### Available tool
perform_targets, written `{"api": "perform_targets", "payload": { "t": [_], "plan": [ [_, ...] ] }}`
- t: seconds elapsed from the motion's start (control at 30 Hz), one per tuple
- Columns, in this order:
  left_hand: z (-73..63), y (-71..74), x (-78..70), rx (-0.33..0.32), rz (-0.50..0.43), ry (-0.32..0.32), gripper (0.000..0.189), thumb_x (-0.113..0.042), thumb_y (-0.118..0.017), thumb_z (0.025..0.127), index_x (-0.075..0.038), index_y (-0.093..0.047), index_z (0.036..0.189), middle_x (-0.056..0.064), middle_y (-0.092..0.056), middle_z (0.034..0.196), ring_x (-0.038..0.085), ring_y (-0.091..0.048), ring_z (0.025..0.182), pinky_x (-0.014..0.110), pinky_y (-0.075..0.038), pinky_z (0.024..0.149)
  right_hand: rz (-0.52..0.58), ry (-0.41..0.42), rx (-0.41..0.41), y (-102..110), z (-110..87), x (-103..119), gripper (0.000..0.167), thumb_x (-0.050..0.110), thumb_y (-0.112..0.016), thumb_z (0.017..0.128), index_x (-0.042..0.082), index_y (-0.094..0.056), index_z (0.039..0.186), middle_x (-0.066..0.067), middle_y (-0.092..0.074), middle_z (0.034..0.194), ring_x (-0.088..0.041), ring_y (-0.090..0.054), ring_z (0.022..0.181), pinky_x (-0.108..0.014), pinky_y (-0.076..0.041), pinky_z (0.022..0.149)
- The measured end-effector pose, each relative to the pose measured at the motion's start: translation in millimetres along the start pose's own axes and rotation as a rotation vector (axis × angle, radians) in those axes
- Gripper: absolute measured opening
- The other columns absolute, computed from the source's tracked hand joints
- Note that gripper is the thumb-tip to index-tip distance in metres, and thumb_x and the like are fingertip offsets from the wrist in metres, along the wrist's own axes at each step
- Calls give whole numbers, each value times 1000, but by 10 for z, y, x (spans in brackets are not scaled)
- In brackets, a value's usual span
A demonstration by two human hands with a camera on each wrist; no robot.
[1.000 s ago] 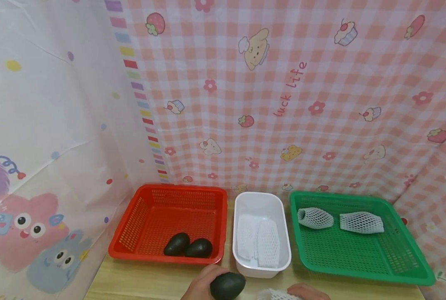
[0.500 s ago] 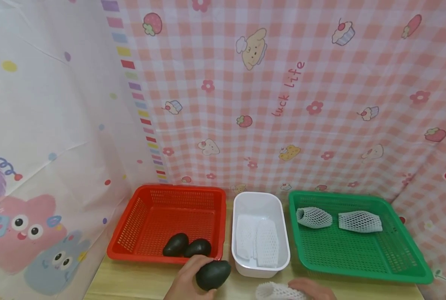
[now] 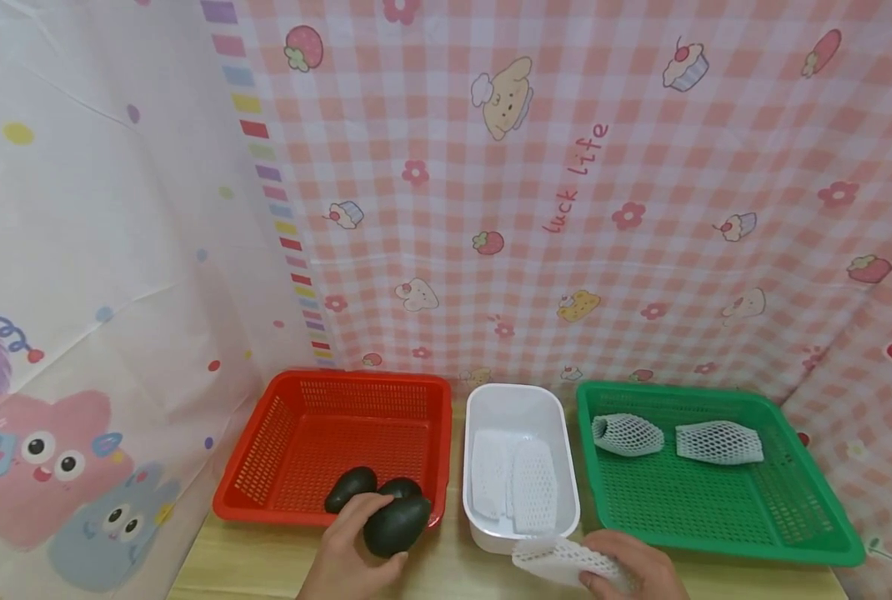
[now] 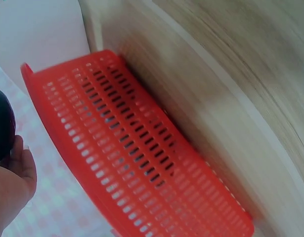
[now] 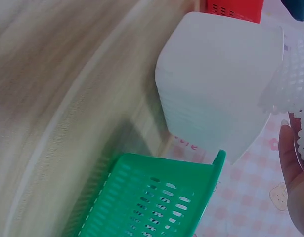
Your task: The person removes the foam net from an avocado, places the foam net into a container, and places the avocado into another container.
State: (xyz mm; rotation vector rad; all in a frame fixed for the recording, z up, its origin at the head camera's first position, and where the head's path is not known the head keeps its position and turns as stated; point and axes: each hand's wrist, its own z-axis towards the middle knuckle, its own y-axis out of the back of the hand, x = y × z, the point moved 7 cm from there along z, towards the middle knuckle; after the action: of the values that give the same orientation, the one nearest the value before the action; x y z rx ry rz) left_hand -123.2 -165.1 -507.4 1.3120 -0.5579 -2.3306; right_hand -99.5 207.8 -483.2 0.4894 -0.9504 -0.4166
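In the head view my left hand [image 3: 348, 550] grips a dark green avocado [image 3: 397, 527] over the front rim of the red basket [image 3: 266, 510]. Two more avocados, one of them partly covered by the held one, lie in that basket; the uncovered one [image 3: 352, 488] is farther left. My right hand [image 3: 635, 567] pinches a white foam net sleeve [image 3: 566, 560] in front of the white bin [image 3: 523, 543]. The left wrist view catches only an edge of the held avocado [image 4: 2, 123]. At the right wrist view's edge, the foam net [image 5: 297, 79] sits above my fingers [image 5: 290, 153].
Inside the white bin lie flat foam nets [image 3: 533, 487]. The green basket [image 3: 716, 533] at the right holds two netted, rounded items, one on the left [image 3: 629, 436] and one on the right [image 3: 719, 442]. A wooden table [image 3: 228, 558] carries all three containers; patterned cloth hangs behind.
My left hand has carried the avocado up and left from the table front to the red basket's rim. My right hand has lifted the foam net sleeve higher toward the white bin.
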Motion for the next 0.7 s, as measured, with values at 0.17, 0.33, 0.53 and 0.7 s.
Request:
{"api": "perform_targets", "payload": {
  "t": [0.17, 0.33, 0.53, 0.7],
  "plan": [
    [24, 113, 58, -78, 25, -68, 78, -1, -98, 59, -16, -68, 130, -2, -67, 124, 18, -65, 110, 23, -51, 95, 1, -71, -23, 9, 57, -14, 47, -3, -93, 69, 24, -76, 104, 14, -73, 102, -3, -66, 82, -26, -53, 64],
    [31, 183, 165, -116, 52, -5, 78, -3, -99, 60, -15, -68, 131, -6, -66, 125, 16, -66, 113, 15, -46, 98, -18, -84, -95, 32, 125, -5, 48, -5, -93, 67, 21, -77, 104, 12, -74, 101, -2, -66, 81, -23, -52, 63],
    [68, 270, 247, -148, 74, 45, 76, -4, -99, 63, -15, -67, 131, -4, -66, 125, 15, -66, 110, 14, -49, 93, -40, -46, -150, 44, 236, 25, 45, -8, -92, 67, 14, -77, 104, 9, -74, 99, -2, -66, 81, -14, -49, 69],
    [119, 371, 314, -196, 84, 38, 73, -1, -98, 63, -11, -68, 130, 1, -68, 122, 15, -65, 105, 9, -46, 90, -79, -52, -177, 42, 348, 57, 40, -6, -92, 69, 10, -77, 102, 4, -75, 96, -3, -67, 81, -13, -51, 71]
  ]
}}
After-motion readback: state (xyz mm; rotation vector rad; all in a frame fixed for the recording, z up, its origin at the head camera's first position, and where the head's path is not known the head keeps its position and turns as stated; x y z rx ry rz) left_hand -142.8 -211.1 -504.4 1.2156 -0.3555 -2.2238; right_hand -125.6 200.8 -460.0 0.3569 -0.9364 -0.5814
